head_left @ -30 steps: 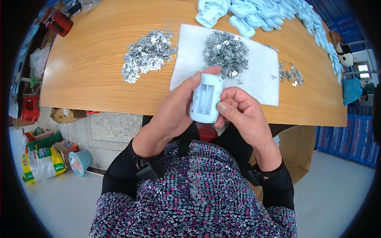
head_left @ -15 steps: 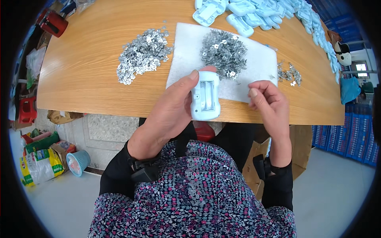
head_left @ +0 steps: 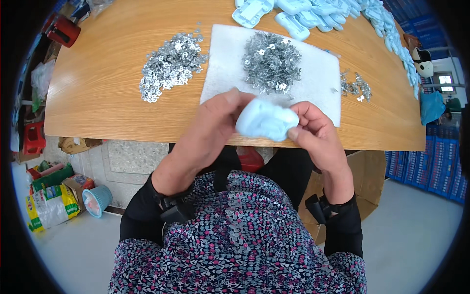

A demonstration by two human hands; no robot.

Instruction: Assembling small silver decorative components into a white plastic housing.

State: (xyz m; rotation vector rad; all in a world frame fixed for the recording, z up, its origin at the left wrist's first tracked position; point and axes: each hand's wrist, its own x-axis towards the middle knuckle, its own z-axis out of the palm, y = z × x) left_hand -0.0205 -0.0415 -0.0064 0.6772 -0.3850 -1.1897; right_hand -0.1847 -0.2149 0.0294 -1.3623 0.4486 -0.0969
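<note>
A light blue plastic housing (head_left: pixel 267 120), blurred by motion, is held in the air above the table's front edge. My left hand (head_left: pixel 218 120) grips its left end, the thumb at the top corner. At its right end my right hand (head_left: pixel 316 130) pinches it between thumb and fingers. Beyond the hands lies a white foam sheet (head_left: pixel 223 54) with a heap of small metal spring contacts (head_left: pixel 271 63) on it. To the left is a pile of flat silvery metal pieces (head_left: pixel 171 66) on the bare wood.
More light blue housings (head_left: pixel 313 17) are piled along the far right of the wooden table (head_left: pixel 107 73). A small cluster of metal pieces (head_left: pixel 357 88) lies right of the foam. A red container (head_left: pixel 63 29) stands at the far left; a blue basket (head_left: pixel 96 201) is on the floor.
The housing has turned from upright, with its battery compartment showing, to lying sideways. My right hand has moved left and taken hold of its right end.
</note>
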